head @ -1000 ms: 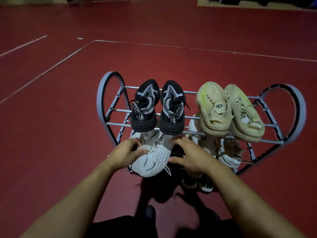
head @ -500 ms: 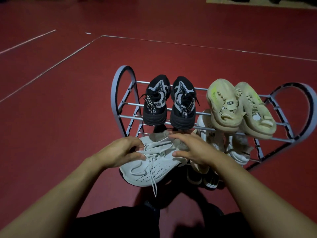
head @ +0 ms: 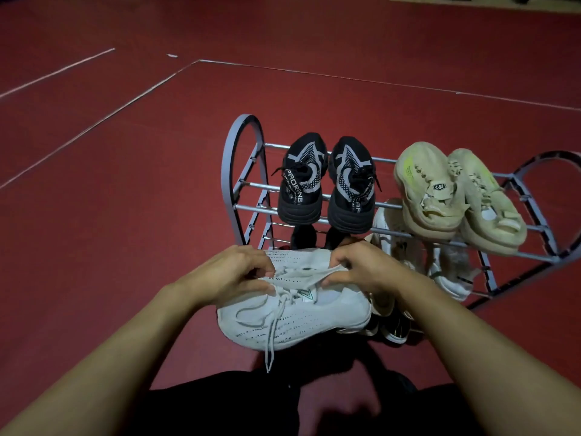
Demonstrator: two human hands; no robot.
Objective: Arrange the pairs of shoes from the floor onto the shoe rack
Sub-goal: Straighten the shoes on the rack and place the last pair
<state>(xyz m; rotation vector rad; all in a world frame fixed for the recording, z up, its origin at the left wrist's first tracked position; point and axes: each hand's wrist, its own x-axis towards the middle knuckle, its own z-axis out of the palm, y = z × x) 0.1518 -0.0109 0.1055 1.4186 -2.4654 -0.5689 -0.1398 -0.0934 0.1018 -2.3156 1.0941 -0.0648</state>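
A white knit sneaker (head: 292, 316) lies sideways in front of the grey metal shoe rack (head: 242, 184), toe pointing left, a lace hanging down. My left hand (head: 232, 275) grips its collar on the left and my right hand (head: 361, 265) pinches the collar on the right. On the rack's top shelf stand a black pair of sneakers (head: 327, 184) and a beige pair (head: 452, 199). White shoes (head: 440, 262) sit on the lower shelf, partly hidden. Dark shoes (head: 393, 328) show at the bottom, behind my right forearm.
The red floor (head: 125, 184) with white lines stretches to the left and behind the rack. My dark-clothed legs (head: 251, 404) fill the bottom of the view. A pale mat edge (head: 471, 0) lies at the far top right.
Both hands have drawn the white sneaker out from the rack's lower shelf toward me and turned it sideways. The view has shifted, so the rack sits further right.
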